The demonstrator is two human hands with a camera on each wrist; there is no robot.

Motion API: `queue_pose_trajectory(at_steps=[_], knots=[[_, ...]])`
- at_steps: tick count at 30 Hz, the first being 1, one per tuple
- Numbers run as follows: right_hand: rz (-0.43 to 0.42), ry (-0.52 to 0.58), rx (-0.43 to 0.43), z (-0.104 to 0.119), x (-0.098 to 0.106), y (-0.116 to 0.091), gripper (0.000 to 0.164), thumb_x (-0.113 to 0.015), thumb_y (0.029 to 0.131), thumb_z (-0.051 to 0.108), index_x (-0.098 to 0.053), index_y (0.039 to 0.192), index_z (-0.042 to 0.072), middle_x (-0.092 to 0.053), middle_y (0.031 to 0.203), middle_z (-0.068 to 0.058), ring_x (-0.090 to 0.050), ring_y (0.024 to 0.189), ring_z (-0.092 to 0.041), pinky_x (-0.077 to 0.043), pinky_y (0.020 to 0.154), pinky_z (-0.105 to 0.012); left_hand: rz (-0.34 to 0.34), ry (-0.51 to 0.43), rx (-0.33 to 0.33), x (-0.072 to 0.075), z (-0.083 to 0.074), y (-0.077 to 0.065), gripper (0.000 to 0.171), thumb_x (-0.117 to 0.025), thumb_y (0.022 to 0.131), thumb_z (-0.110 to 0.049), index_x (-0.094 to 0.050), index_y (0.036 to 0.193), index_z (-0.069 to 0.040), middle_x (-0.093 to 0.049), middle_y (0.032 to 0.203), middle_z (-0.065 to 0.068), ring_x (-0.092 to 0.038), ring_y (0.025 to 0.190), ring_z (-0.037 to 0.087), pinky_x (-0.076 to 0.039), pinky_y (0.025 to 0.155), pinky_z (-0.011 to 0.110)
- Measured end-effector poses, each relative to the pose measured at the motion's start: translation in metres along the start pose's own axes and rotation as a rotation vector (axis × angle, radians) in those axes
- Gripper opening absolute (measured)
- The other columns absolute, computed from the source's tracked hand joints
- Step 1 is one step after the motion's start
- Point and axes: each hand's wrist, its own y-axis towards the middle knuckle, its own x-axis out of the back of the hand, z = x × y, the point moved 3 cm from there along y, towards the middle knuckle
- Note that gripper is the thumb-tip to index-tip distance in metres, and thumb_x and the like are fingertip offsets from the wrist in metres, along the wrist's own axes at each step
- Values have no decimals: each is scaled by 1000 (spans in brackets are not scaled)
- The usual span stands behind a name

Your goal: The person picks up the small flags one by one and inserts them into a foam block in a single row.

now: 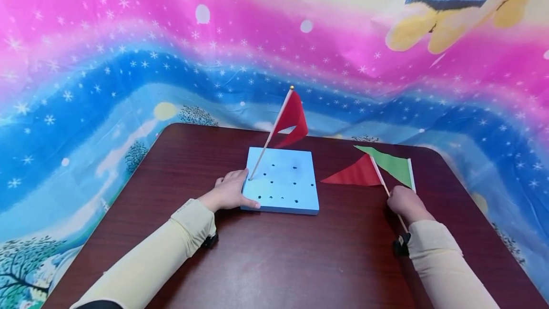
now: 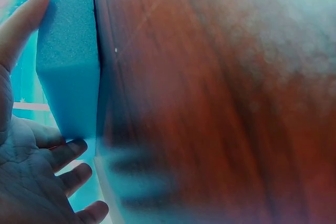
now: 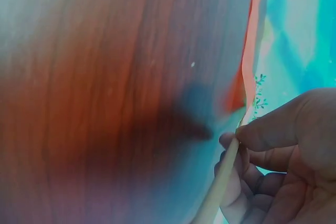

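A light blue foam block with several small holes lies on the table. One red flag stands tilted to the right, its thin wooden stick in a hole near the block's left edge. My left hand holds the block's near left corner, thumb at the front edge and fingers along the left side. Off to the right, my right hand pinches the wooden stick of a second red flag between thumb and fingers. A green flag lies just beyond that hand; its lower stick is hidden.
The dark brown wooden table has rounded far corners. Behind it hangs a patterned cloth in pink and blue, which also drops along both sides of the table.
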Motion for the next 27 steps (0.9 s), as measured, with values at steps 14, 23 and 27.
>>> queue_pose_trajectory(at_steps=[14,23,27], knots=[[29,373,51,31,6,0,18,-49,97,10,-55,95,-7,-57,78,-11,-58,65,-18,-48,61,-33,4,-17,12,0,2,-2,119,-77,69,-64,-18,154,-4,-26,155,15,-20,142,34,-19,106,59],[73,692,142,62,11,-5,22,-46,101,5,-46,108,-16,-55,92,-17,-59,80,-18,-54,77,-41,6,3,6,-2,2,-1,120,-76,69,-65,-18,154,-3,-26,155,16,-20,142,34,-19,106,59],[62,772,173,78,18,-7,24,-46,101,6,-45,111,-15,-54,95,-16,-58,81,-16,-54,80,-40,12,0,5,0,0,0,121,-76,69,-65,-17,154,-3,-25,156,16,-19,142,34,-18,107,59]])
